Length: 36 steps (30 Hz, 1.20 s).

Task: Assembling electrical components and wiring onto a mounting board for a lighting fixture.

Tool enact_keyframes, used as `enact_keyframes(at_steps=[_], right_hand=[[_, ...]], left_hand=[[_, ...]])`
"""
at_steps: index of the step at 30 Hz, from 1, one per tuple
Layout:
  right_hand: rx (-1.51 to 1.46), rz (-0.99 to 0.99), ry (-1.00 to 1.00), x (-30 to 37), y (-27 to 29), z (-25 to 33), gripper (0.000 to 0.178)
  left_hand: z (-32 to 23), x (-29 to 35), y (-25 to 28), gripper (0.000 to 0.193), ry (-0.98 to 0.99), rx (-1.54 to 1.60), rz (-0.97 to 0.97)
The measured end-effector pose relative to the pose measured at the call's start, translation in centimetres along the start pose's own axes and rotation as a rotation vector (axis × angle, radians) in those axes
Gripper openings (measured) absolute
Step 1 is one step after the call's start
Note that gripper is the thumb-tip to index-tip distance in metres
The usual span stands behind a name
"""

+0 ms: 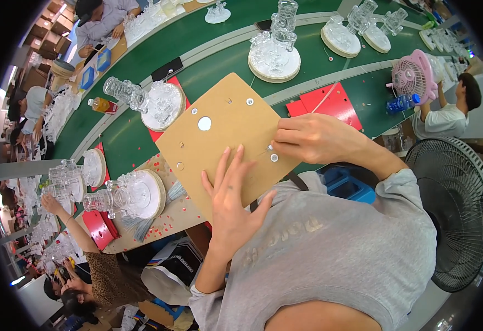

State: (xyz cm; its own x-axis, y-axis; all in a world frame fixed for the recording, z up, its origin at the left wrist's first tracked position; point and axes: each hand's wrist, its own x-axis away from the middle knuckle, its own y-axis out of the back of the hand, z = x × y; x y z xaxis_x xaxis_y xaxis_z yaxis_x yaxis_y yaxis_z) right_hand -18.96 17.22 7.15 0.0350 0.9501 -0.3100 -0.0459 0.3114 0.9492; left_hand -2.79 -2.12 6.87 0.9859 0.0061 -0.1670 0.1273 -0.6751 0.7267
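A brown flat board (219, 132) with rounded corners is tilted up in front of my body. It has a round hole and several small white round fittings (249, 102) set in it. My left hand (231, 201) lies on the board's lower part with its fingers spread. At the board's right edge, my right hand (313, 138) is closed in a pinch beside a small white fitting (274, 158). What its fingertips grip is hidden. A thin pale strand (325, 98) shows just above that hand, over a red panel (335, 105).
Clear ornate pieces on round white bases (274, 63) stand along the green table (208, 66). A pink fan (415, 77) and blue bottle (402, 103) are at the right, near a large black fan (456, 209). Co-workers sit around. A black phone (167, 68) lies beyond the board.
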Motion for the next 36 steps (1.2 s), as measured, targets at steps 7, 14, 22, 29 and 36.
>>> enact_keyframes(at_steps=[7, 14, 22, 29, 36], right_hand=[[0.006, -0.058, -0.035, 0.8, -0.5, 0.7, 0.029], [-0.171, -0.103, -0.205, 1.0, 0.3, 1.9, 0.059], [-0.155, -0.165, -0.254, 3.1, -1.0, 1.6, 0.077], [-0.21, -0.181, -0.319, 4.8, -0.3, 1.7, 0.077], [-0.479, -0.368, -0.268, -0.2, -3.7, 6.5, 0.04]], left_hand=[[0.8, -4.7, -0.3, 0.018, -0.219, -0.306, 0.066], [1.0, -5.8, -1.3, 0.011, -0.381, -0.275, 0.125], [2.3, -4.1, -1.1, 0.011, -0.245, 0.059, -0.02], [4.7, 0.0, 1.3, 0.014, -0.236, -0.002, -0.068], [3.9, 1.6, -0.3, 0.016, -0.133, 0.107, -0.188]])
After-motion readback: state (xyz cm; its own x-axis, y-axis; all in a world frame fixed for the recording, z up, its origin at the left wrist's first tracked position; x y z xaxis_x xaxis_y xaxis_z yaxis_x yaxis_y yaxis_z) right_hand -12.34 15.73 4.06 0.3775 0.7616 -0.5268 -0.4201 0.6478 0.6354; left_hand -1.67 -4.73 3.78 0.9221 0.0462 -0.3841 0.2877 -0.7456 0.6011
